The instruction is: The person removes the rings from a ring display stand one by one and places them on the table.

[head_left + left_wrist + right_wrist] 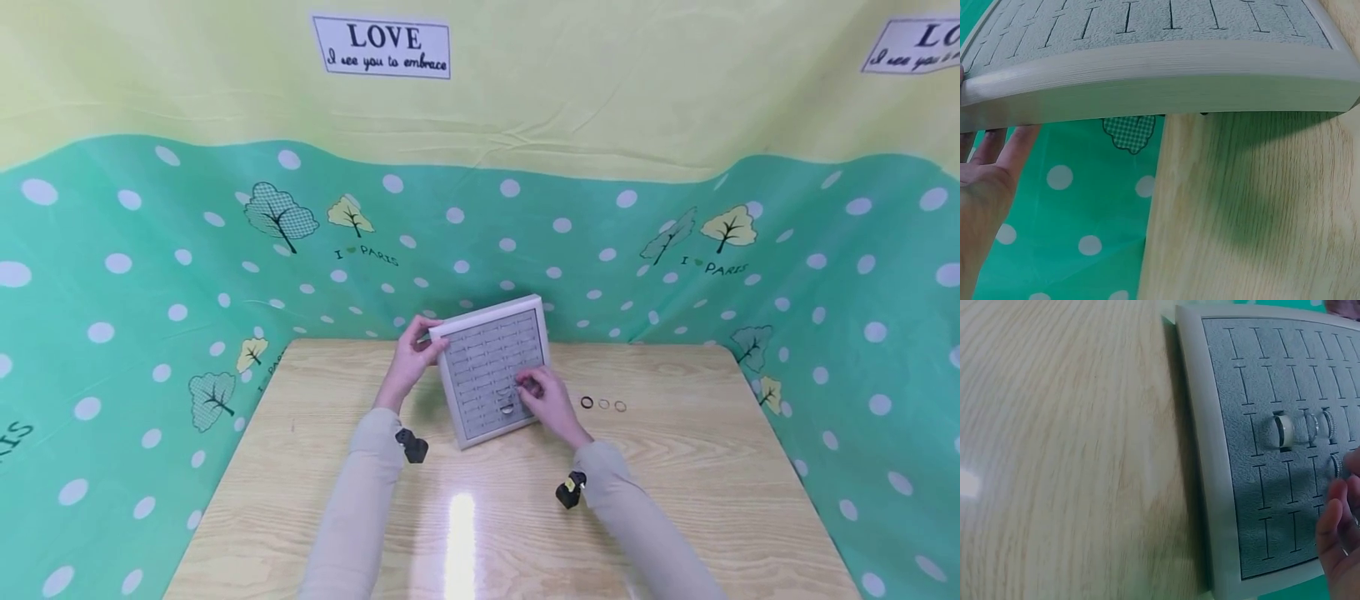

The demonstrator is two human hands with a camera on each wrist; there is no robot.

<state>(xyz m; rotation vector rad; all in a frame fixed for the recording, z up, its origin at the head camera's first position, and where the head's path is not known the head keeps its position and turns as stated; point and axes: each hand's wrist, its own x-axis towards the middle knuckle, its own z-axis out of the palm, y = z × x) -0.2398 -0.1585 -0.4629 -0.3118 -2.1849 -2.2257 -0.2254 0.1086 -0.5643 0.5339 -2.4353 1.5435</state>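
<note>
A ring display tray (491,375) with a pale frame and grey slotted padding is held tilted up over the table. My left hand (414,357) grips its upper left corner, thumb on the front, fingers (1015,150) behind the edge. My right hand (547,402) is at the padding's lower right part and pinches a thin silvery ring (1335,465) at a slot. Beside it, a wide silver ring (1283,430) and two thinner rings, one textured (1328,425) and one slim (1311,427), sit upright in one line of slots.
On the wooden table (675,467), right of the tray, lie a black ring (587,402), a silvery ring (603,404) and a copper-toned ring (620,407). A green dotted cloth (510,242) hangs behind and at both sides.
</note>
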